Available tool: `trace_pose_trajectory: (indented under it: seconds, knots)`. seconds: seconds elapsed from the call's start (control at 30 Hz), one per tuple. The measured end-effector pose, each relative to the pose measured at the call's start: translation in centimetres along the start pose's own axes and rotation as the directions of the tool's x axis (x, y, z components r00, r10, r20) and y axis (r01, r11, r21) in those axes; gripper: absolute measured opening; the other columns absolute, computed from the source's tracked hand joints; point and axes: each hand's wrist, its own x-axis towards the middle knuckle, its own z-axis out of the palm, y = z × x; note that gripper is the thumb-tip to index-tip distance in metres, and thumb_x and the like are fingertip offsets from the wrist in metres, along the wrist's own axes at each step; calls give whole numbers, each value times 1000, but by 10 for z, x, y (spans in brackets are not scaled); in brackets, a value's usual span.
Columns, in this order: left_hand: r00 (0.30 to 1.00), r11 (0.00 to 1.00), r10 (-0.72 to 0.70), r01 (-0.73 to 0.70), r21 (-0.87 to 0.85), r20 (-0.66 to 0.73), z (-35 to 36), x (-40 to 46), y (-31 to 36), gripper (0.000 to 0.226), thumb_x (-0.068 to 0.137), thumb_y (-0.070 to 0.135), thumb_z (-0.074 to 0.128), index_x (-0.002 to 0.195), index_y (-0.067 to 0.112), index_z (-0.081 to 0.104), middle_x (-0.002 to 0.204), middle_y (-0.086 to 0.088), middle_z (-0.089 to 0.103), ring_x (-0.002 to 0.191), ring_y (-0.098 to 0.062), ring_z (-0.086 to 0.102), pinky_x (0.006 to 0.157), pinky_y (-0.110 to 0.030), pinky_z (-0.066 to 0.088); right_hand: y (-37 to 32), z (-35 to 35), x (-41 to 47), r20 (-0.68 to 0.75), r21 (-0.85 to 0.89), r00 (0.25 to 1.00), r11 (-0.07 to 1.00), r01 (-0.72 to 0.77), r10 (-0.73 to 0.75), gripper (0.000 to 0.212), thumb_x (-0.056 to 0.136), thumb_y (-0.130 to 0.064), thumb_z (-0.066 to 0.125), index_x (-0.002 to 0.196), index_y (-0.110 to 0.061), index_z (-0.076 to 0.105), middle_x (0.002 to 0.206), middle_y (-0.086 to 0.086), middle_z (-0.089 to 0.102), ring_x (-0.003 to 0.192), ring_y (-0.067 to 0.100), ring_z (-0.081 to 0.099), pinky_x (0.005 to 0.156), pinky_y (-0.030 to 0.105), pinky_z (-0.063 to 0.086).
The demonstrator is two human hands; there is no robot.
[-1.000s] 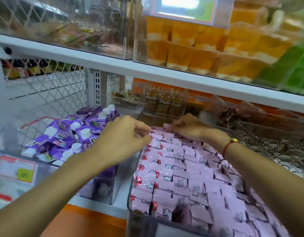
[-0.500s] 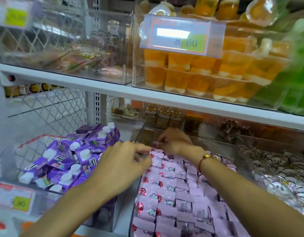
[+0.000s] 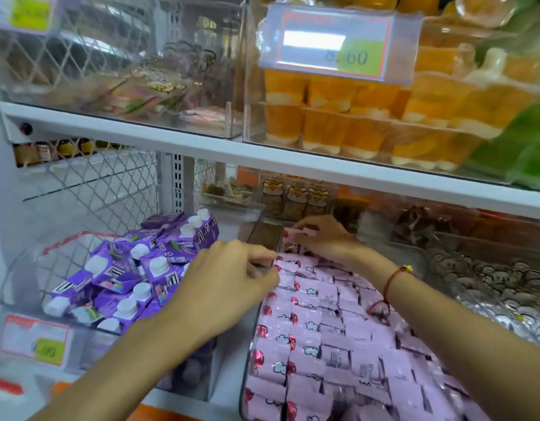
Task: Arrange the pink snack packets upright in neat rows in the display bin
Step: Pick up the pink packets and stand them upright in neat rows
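**Both hands at the back of the pink packet bin**

The clear display bin (image 3: pixel 247 354) sits on the lower shelf and is packed with pink snack packets (image 3: pixel 317 344), standing in close rows that run from the front edge toward the back. Cloud and red markings show on the packets along the left side.

The right hand (image 3: pixel 320 238) reaches to the far end of the bin, and its curled fingers pinch a single pink packet (image 3: pixel 299 232), lifted just above the back row. A red string bracelet (image 3: pixel 390 281) circles that wrist.

The left hand (image 3: pixel 229 281) is at the bin's left wall near the back, with the thumb and forefinger closing on the top edge of a packet in the leftmost row; the other fingers are loosely curled.

Just left of the bin, a second clear bin holds a heap of purple drink cartons (image 3: pixel 132 275) with white caps, and a price tag (image 3: pixel 34 341) hangs on its front. Behind the pink packets stand small tiger-faced packs (image 3: pixel 296 196). To the right lies a bin of shiny wrapped sweets (image 3: pixel 487 284).

On the shelf above, orange jelly cups (image 3: pixel 347 117) are stacked behind a price label (image 3: pixel 335 44) reading 8.60.
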Motion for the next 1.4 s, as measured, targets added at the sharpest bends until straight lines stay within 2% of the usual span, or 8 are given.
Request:
trace_pose_trajectory:
  seconds: [0.23, 0.63, 0.73, 0.8, 0.87, 1.0, 1.2, 1.4]
  knots:
    - [1000, 1000, 21, -22, 16, 20, -4, -4, 4, 27, 84, 38, 63, 110, 38, 69, 90, 15, 73, 88, 1, 65, 77, -18, 46, 6, -5, -22, -232, -299, 967, 954, 29, -102, 22, 87, -21, 65, 108, -22, 70, 117, 0, 66, 101, 17, 60, 81, 25, 46]
    - [999, 998, 41, -41, 53, -7, -1, -4, 3, 27, 85, 38, 63, 111, 34, 69, 98, 12, 73, 92, -2, 65, 75, -17, 43, 10, 8, -21, 117, -456, 992, 885, 98, -50, 60, 86, 3, 41, 137, -29, 47, 138, 6, 51, 112, 27, 55, 79, 30, 48]
    - [999, 997, 37, -36, 64, -14, -1, -5, 5, 27, 86, 38, 62, 112, 36, 68, 94, 13, 74, 90, -2, 65, 69, -16, 37, 2, -3, -12, 253, -530, 967, 841, 110, 33, 63, 85, 4, 43, 140, -28, 44, 129, 10, 57, 83, 21, 60, 57, 25, 47]
    - [1000, 998, 18, -18, 65, -4, -2, -7, 7, 28, 87, 38, 60, 114, 37, 67, 95, 13, 73, 92, -4, 65, 69, -17, 37, -4, -11, -11, 318, -576, 947, 804, 149, 52, 59, 89, 0, 44, 142, -26, 39, 133, 10, 54, 99, 25, 61, 73, 32, 54]
    - [1000, 997, 16, -17, 75, 16, -3, -8, 9, 29, 89, 36, 58, 117, 37, 65, 103, 13, 72, 96, -8, 65, 71, -20, 40, -3, -23, -18, 262, -531, 965, 835, 145, -1, 45, 96, -9, 41, 137, -28, 45, 138, 2, 50, 115, 25, 54, 84, 30, 47]
    - [999, 996, 22, -25, 89, 33, -4, -10, 10, 31, 91, 31, 53, 120, 35, 64, 112, 7, 70, 102, -18, 64, 81, -27, 47, 19, -36, -31, -77, -407, 997, 913, -21, -11, 19, 96, -29, 49, 106, -26, 65, 114, -3, 65, 90, 12, 61, 70, 19, 45]
    - [999, 996, 35, -38, 82, 31, -3, -10, 9, 31, 93, 33, 51, 121, 37, 62, 103, 8, 72, 93, -14, 66, 78, -26, 46, 22, -18, -31, -26, -450, 996, 888, -93, 91, 22, 94, -26, 54, 112, -22, 66, 115, 0, 62, 86, 20, 62, 80, 33, 55]
    - [999, 996, 38, -39, 75, 16, -3, -9, 9, 30, 92, 33, 52, 120, 38, 63, 100, 9, 72, 92, -13, 65, 75, -25, 45, 20, -26, -26, -2, -301, 997, 951, -72, 75, 18, 87, -19, 66, 103, -13, 72, 96, 4, 72, 63, 8, 60, 60, 14, 47]
